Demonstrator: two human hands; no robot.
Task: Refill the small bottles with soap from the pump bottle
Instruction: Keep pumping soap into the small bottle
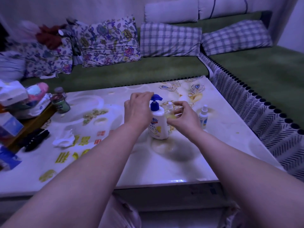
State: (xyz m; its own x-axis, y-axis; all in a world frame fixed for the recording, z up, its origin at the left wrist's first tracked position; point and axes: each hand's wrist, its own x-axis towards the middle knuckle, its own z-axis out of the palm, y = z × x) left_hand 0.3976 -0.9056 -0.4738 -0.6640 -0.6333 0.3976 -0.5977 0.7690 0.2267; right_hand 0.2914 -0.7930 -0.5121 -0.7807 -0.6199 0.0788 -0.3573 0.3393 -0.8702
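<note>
Pump bottle [158, 124] upright mid-worktop [181, 162]. Left hand [138, 109] curled against blue pump head [157, 97]; cannot tell whether it grips. Right hand [182, 116] pinches small clear bottle [169, 111], just right of it. Second small bottle [203, 115] stands farther right, apart.

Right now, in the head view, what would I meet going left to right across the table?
Black object → crumpled tissue → left hand → pump bottle → small clear bottle held in the right hand → white spray bottle.
</note>
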